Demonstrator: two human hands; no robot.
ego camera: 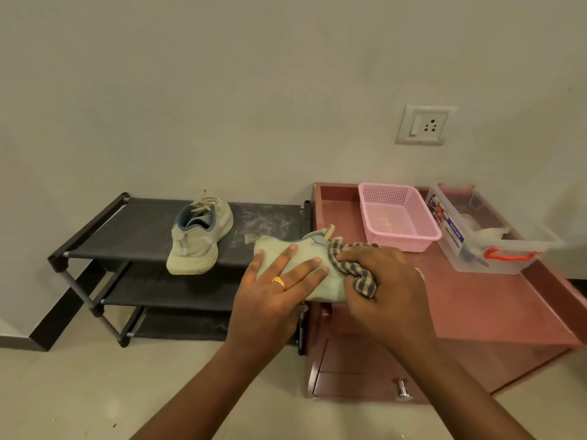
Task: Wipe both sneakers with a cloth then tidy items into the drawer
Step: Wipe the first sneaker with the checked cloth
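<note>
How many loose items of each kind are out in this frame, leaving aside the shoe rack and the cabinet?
Sneakers: 2
Cloth: 1
Pink basket: 1
Clear box: 1
Total: 5

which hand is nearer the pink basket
Right. The right hand, gripping the cloth, is in front of the pink basket; the left hand lies farther left on the sneaker.
</note>
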